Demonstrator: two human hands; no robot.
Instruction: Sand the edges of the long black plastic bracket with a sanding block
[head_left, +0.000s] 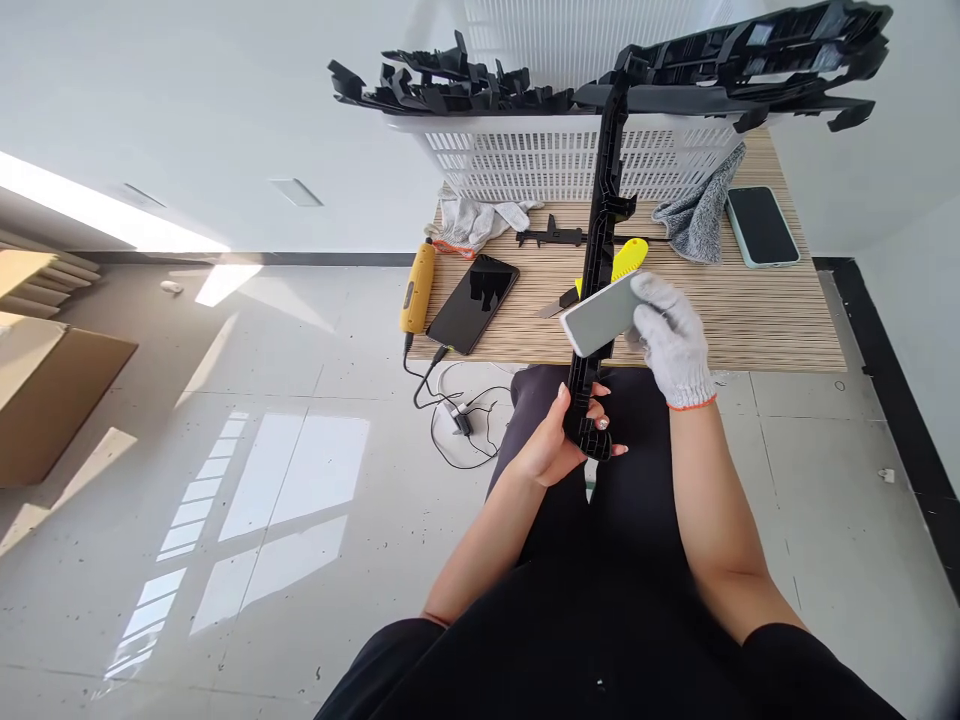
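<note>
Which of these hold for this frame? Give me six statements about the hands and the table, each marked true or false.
1. The left hand grips a long black part near its lower end. True.
2. The right hand wears a white glove. True.
3. The right hand is empty. False: it holds a flat grey piece.
4. A yellow-handled knife lies on the table, partly hidden behind the long black part. True.
5. No tool lies at the table's left edge. False: a yellow tool lies there.
6. The table bears no basket. False: a white basket stands on it.
</note>
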